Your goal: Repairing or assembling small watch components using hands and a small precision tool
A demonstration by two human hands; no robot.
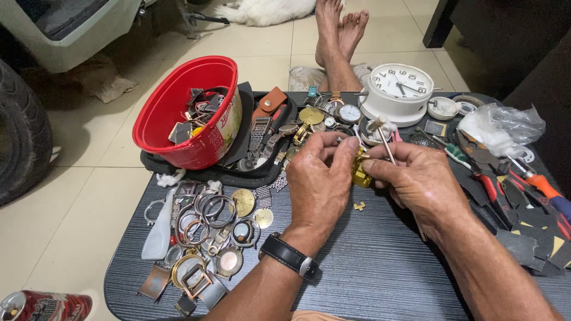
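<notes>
Your left hand (321,172) pinched the gold watch band piece (358,172) dead centre while your right hand (416,178) gripped a thin stick tool (386,142) against it. One loose gold link (358,206) lay at 6 o'clock, so looked mid-job, more links left.

Bare forearms, black-strapped wristwatch (289,256) on left wrist, bare feet (339,30)

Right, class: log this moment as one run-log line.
left hand: pinching small gold metal watch part | right hand: same part, thin stick | loose gold link on dark table
</notes>
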